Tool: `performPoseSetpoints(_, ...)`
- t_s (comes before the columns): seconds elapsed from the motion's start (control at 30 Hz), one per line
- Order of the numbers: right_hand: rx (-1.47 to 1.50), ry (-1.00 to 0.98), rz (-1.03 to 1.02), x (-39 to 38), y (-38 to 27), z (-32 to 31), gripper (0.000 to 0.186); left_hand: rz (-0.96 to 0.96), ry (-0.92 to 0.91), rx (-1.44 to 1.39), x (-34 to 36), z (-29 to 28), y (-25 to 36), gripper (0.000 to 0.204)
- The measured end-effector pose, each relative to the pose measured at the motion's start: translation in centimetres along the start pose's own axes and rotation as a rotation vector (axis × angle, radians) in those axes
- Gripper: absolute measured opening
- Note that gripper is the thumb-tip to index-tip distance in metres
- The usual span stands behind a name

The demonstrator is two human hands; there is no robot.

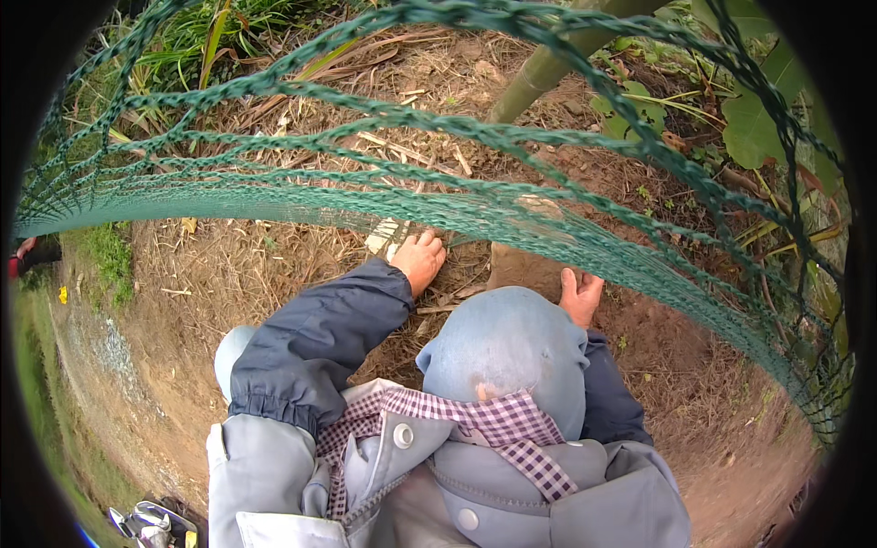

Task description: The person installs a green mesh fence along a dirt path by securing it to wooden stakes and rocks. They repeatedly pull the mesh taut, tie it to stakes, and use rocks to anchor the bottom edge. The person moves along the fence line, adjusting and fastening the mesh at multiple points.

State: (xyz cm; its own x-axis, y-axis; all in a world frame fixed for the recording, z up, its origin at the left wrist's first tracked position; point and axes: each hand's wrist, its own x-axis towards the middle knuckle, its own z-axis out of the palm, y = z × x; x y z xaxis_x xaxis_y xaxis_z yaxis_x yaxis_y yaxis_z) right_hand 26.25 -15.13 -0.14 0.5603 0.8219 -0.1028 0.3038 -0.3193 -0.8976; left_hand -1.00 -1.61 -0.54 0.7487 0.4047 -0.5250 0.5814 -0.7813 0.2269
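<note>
My left hand [420,260] rests with bent fingers at the lower band of the green net [311,201], beside a pale, dark-lined flat piece [384,237]; what its fingertips grip is too small to make out. My right hand [580,297] is closed at the right edge of a brown, flat stone-like block [521,265], its upper part behind the netting. My light-blue knee [502,347] sits between my forearms, over soil strewn with dry straw.
A bamboo pole [534,73] rises beyond the net. Broad leaves [758,119] are at right, grass [110,265] at left. Part of another person [27,256] shows at the far left edge. Some indistinct items [155,521] lie at lower left.
</note>
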Motion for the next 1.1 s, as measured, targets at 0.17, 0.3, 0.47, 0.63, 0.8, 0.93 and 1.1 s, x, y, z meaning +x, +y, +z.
performPoseSetpoints(0.17, -0.511, -0.079, -0.671, 3.5, -6.9, 7.2, 0.024, -0.036, 0.14, -0.201, 0.4, 2.2, 0.2, 0.036)
performPoseSetpoints(0.3, -0.549, -0.266, -0.646, 5.9, -10.6, 11.8, 0.035, 0.024, 0.3, -0.298, 0.1, 3.6, -0.7, 0.05)
performPoseSetpoints(0.47, -0.18, -0.867, -0.33, 5.3, -11.3, 12.4, 0.053, 0.263, 0.351, -1.181, -1.6, 4.5, -1.9, 0.052)
performPoseSetpoints(0.63, -0.496, -0.806, -0.605, 2.8, -10.5, 11.0, 0.069, 0.024, 0.055, -1.155, -2.4, 4.0, -4.0, 0.056)
performPoseSetpoints(0.8, -0.531, -0.919, -0.369, 4.2, -10.2, 15.2, 0.06, -0.352, -0.006, -1.899, -2.2, 2.7, -7.9, 0.072)
performPoseSetpoints(0.93, -0.608, -0.83, -0.526, 5.4, -10.0, 19.9, 0.055, -0.517, 0.254, -1.26, -2.3, 1.7, -6.7, 0.112)
performPoseSetpoints(1.1, -0.463, -0.793, -0.59, 5.5, -8.4, 18.9, 0.044, -0.476, 0.476, -0.473, -1.5, 1.7, -1.4, 0.073)
